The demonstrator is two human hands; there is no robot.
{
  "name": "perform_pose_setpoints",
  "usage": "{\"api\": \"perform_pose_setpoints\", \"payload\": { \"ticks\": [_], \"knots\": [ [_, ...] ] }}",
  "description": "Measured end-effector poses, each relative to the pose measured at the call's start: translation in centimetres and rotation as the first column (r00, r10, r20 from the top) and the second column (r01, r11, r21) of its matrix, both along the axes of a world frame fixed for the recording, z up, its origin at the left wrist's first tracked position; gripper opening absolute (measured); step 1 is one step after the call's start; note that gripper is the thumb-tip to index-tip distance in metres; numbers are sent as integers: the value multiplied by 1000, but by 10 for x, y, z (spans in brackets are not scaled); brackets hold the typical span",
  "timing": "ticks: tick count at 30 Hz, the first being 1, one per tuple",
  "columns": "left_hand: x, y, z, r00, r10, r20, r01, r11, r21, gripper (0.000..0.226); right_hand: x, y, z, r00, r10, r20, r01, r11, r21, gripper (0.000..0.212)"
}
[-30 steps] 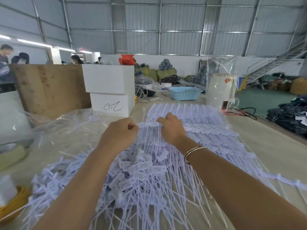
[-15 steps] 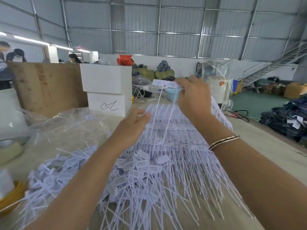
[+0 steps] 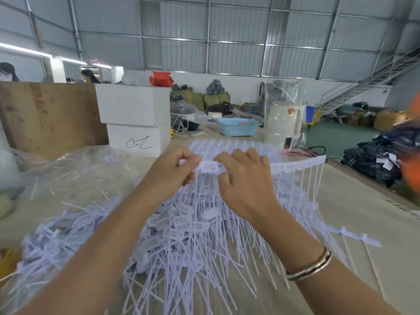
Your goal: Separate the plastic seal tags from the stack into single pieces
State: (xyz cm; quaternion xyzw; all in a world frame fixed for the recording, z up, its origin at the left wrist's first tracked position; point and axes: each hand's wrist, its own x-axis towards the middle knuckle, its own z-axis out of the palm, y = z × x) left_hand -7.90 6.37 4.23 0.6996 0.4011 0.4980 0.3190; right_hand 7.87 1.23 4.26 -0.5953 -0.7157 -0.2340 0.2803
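Pinching one strip (image 3: 293,165) of joined tags: left hand (image 3: 169,172), right hand (image 3: 244,181). Loose pile (image 3: 127,233) large; stack (image 3: 236,148) beneath remains unsplit.

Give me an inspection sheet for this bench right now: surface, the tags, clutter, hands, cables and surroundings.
Surface: table, pale, mostly covered.
Job's things: joined strip of tags held up; loose pile below.
Clutter: plastic bag, two white boxes, blue basket.
Hands: left hand and right hand both pinch one tag at the strip's end.
Cables: black cable at the table's far right.
Surroundings: warehouse, metal walls, staircase, people behind a wooden board.
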Motion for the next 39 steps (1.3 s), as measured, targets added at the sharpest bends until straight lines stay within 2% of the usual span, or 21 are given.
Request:
{"api": "perform_pose_setpoints", "payload": {
  "ticks": [1, 3, 7, 9, 12, 14, 16, 19, 22, 24, 28, 33, 35, 37, 38, 39],
  "knots": [
    [4, -3, -5, 999, 11, -42, -10, 1000, 22, 19, 4, 0, -7, 1000, 6, -27, -7, 1000, -10, 62],
    [11, -8, -14, 998, 35, -60, -32, 998, 59, 16, 8, -1, -15, 997, 11, -70, -12, 1000, -15, 57],
    [20, -18, -31, 994, 78, 74, -88, 986, 140, 13, 11, 1, -11, 998, 33, -49, -37, 996, -78, 27],
    [21, -22, -37, 985, 94, 144, -120, 976, 183, 13, 8, 6, 2, 992, 123, -37, -127, 980, -151, 20],
    [15, -26, -39, 956, 106, 274, -162, 968, 190, 13, 5, 9, 26, 956, 284, -70, -290, 897, -334, 16],
    [11, -27, -39, 947, 111, 301, -175, 966, 192, 13, 6, 7, 35, 936, 330, -119, -350, 857, -378, 20],
    [9, -28, -37, 952, 122, 282, -182, 963, 199, 18, 9, 7, 34, 922, 358, -148, -387, 851, -356, 13],
    [10, -31, -38, 961, 136, 240, -189, 958, 216, 22, 9, 6, 29, 930, 361, -73, -362, 863, -353, 26],
    [9, -32, -38, 961, 157, 227, -208, 953, 220, 15, 8, 7, 28, 924, 369, -104, -381, 859, -341, 34],
    [8, -32, -34, 963, 177, 201, -214, 960, 180, 19, 8, 7, 29, 923, 371, -100, -382, 863, -332, 36],
    [9, -28, -22, 967, 175, 183, -194, 977, 92, 27, 8, 10, 25, 929, 363, -69, -367, 887, -281, 23],
    [15, -23, -7, 948, 43, 316, -46, 999, 0, 40, 9, 12, 22, 924, 375, -76, -378, 924, -47, 18],
    [17, -18, -1, 869, 37, 493, 18, 994, -106, 38, 7, 10, 24, 923, 380, -60, -375, 924, 74, 20],
    [12, -10, 5, 715, 100, 692, 78, 972, -221, 27, 7, 7, 27, 929, 370, -28, -363, 921, 138, 23],
    [6, -6, 6, 695, 128, 708, 66, 969, -239, 26, 8, 6, 29, 932, 362, -13, -356, 922, 153, 24],
    [1, -3, 5, 730, 144, 668, 18, 973, -229, 25, 9, 6, 30, 935, 355, -3, -350, 922, 166, 23]
  ]
}}
